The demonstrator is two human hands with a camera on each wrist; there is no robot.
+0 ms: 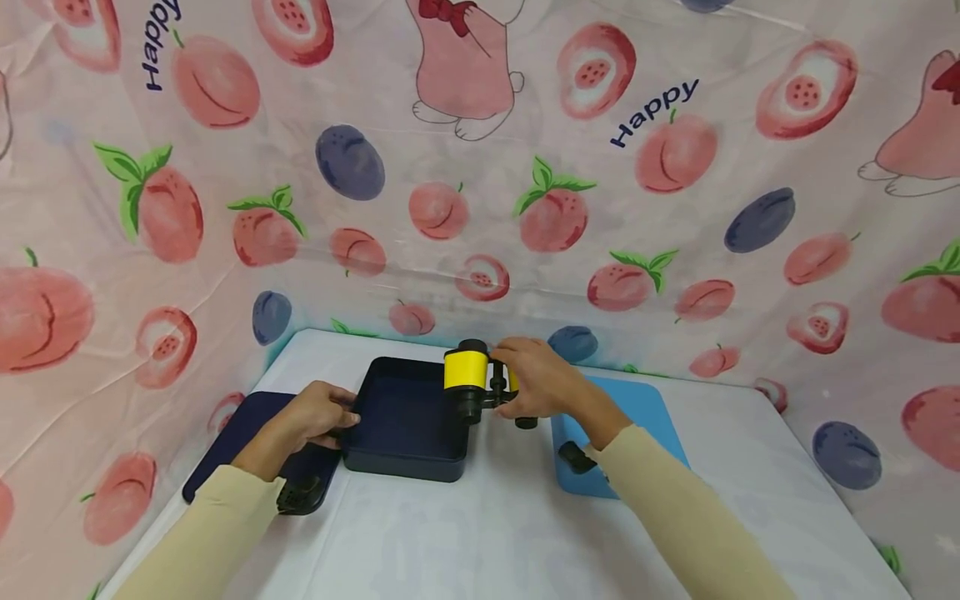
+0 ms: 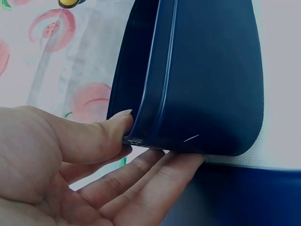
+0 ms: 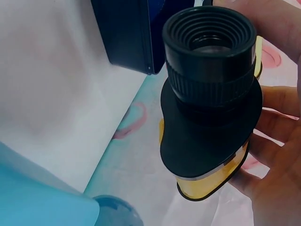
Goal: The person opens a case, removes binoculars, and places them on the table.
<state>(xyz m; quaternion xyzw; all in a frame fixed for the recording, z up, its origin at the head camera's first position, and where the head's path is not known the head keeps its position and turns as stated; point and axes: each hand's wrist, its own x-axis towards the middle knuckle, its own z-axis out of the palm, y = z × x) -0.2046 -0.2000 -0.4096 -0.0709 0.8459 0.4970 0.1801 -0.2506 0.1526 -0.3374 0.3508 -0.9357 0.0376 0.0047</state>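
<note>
A pair of yellow and black binoculars (image 1: pixel 466 371) is held up at the right side of a dark blue open box (image 1: pixel 405 468), one barrel overlapping the box's right edge in the head view. My right hand (image 1: pixel 543 379) grips the other barrel from the right; its fingers wrap the yellow body (image 3: pixel 211 181) in the right wrist view. At the box's left side, my left hand (image 1: pixel 318 412) pinches the wall. In the left wrist view the thumb lies over the rim (image 2: pixel 150 94), while the other fingers press from outside. No contents show inside the box.
A flat dark blue panel (image 1: pixel 232 437) lies under my left forearm. Beneath my right forearm lies a light blue panel (image 1: pixel 637 404). All rest on a white table (image 1: pixel 480 542), with fruit-printed cloth (image 1: pixel 480 208) hanging behind and at the sides.
</note>
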